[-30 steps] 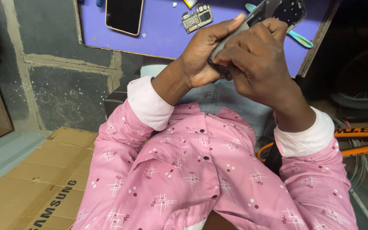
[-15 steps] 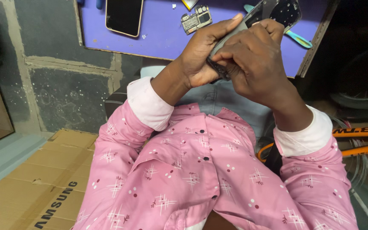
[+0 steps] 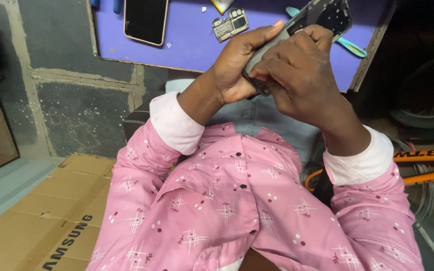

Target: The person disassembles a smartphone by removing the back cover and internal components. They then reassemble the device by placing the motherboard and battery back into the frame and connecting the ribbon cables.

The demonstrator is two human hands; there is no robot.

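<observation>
Even, soft overhead light renders the purple surface [image 3: 192, 42] and pink shirt [image 3: 237, 211] sharply, while the right edge of the frame falls into deep shadow, with wide-angle stretching toward the corners.

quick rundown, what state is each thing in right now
opened phone body: held tilted over the lap, inner side showing
left hand: gripping the phone's lower end
right hand: closed over the same end
black phone: flat on purple mat, screen dark
circuit board: loose on mat
</observation>
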